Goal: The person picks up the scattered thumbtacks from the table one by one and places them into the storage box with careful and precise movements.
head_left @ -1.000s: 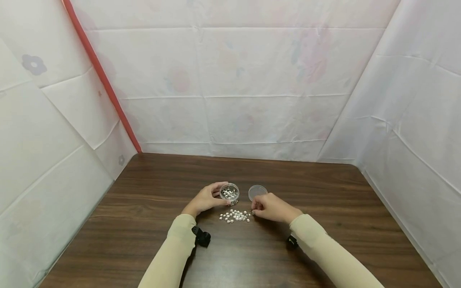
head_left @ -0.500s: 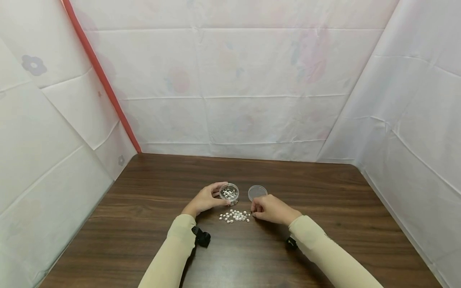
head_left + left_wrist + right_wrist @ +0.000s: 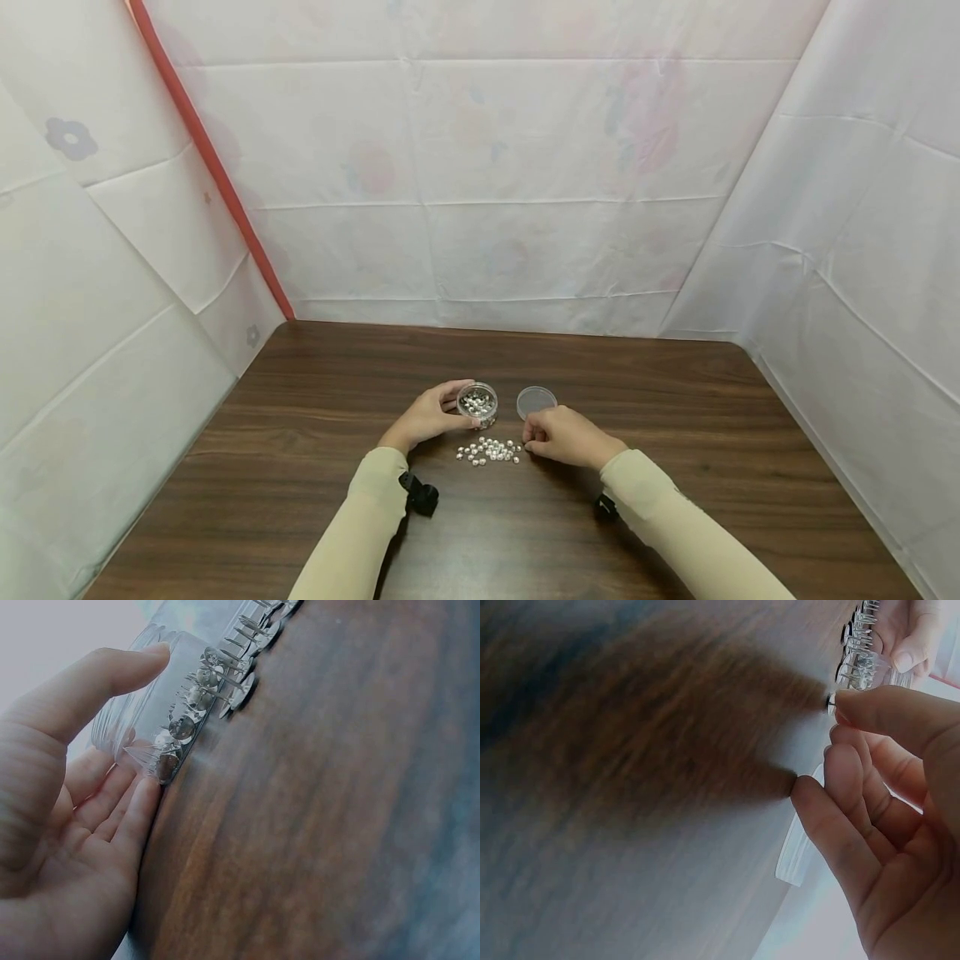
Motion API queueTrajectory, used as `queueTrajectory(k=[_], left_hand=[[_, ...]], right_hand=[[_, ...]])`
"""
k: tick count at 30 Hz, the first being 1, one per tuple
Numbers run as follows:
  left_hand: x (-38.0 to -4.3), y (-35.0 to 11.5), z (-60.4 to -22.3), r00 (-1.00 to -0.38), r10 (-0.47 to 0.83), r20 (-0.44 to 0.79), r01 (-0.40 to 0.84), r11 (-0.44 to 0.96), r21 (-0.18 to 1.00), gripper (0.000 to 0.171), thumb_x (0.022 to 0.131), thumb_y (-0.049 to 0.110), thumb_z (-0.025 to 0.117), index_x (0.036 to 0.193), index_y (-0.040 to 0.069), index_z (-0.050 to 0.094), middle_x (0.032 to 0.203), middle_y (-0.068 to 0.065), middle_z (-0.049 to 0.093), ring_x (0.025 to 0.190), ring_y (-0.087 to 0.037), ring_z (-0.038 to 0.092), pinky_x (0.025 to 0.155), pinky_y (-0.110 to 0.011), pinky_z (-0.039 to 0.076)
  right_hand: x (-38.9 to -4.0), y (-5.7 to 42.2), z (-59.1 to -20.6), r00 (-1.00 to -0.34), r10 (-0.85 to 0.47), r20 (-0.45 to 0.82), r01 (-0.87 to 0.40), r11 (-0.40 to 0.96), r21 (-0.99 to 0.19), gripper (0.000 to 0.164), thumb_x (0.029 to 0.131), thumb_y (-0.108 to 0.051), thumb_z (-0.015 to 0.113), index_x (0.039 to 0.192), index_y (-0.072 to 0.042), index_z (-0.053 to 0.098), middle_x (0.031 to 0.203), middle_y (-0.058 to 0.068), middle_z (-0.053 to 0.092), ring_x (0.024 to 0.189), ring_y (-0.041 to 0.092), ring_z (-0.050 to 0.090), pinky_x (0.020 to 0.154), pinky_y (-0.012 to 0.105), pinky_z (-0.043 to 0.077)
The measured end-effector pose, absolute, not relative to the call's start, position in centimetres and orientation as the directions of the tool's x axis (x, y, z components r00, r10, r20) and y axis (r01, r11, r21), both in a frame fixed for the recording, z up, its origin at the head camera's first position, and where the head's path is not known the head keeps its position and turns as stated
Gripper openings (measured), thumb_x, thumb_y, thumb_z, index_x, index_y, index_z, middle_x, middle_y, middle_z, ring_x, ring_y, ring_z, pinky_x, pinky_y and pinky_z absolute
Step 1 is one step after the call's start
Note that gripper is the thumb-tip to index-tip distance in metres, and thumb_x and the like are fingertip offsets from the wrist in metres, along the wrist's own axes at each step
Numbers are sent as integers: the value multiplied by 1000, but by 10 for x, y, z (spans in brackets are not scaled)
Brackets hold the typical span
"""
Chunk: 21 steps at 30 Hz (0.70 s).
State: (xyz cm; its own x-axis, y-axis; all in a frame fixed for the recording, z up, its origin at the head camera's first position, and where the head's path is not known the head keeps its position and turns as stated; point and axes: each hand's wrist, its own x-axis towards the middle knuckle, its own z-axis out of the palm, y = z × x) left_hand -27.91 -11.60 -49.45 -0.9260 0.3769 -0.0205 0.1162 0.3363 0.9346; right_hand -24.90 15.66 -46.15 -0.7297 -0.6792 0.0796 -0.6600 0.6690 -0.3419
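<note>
My left hand (image 3: 429, 417) grips a clear round plastic jar (image 3: 477, 402) from its left side, thumb at the near side. Silver thumbtacks (image 3: 182, 727) show through the jar's wall in the left wrist view. On the table just in front of the jar lies a loose spread of silver thumbtacks (image 3: 491, 451), points up. At the right edge of this spread is my right hand (image 3: 570, 436), its thumb and forefinger pinching a single thumbtack (image 3: 831, 704) at the table surface. The fingers hide most of that tack. Its other fingers are loosely curled.
A clear round lid (image 3: 536, 401) lies flat on the table right of the jar, just beyond my right hand. The dark wood table (image 3: 337, 375) meets white cloth walls (image 3: 480, 250) at the back and sides.
Both hands have stayed almost in place. The right fingers have shifted very slightly at the edge of the spread; jar, lid and the loose tacks lie as before.
</note>
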Motion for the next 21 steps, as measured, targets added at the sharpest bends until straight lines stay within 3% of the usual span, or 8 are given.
queueTrajectory(k=[8, 15, 21], left_hand=[[-277, -116, -490, -913, 407, -6, 125, 294, 948, 74, 72, 24, 81, 137, 19, 46, 135, -10, 49, 121, -25, 45, 102, -51, 39], [-263, -116, -463, -893, 450, -13, 137, 300, 944, 72, 77, 17, 77, 140, 9, 42, 137, -19, 45, 123, -33, 41, 103, -53, 38], [-273, -116, -484, -915, 403, -5, 134, 316, 939, 73, 74, 25, 80, 137, 20, 46, 135, -10, 49, 122, -27, 44, 102, -51, 39]], right_hand=[[-248, 157, -461, -725, -681, 99, -671, 667, -325, 9, 85, -21, 68, 79, -23, 62, 67, -15, 55, 60, 0, 49, 58, 26, 49], [-248, 157, -462, -727, -678, 110, -672, 668, -319, 11, 85, -22, 67, 78, -25, 60, 68, -15, 55, 61, -1, 49, 57, 25, 49], [-250, 158, -460, -731, -676, 98, -663, 668, -337, 10, 86, -21, 66, 80, -24, 60, 68, -15, 55, 61, 0, 49, 59, 26, 49]])
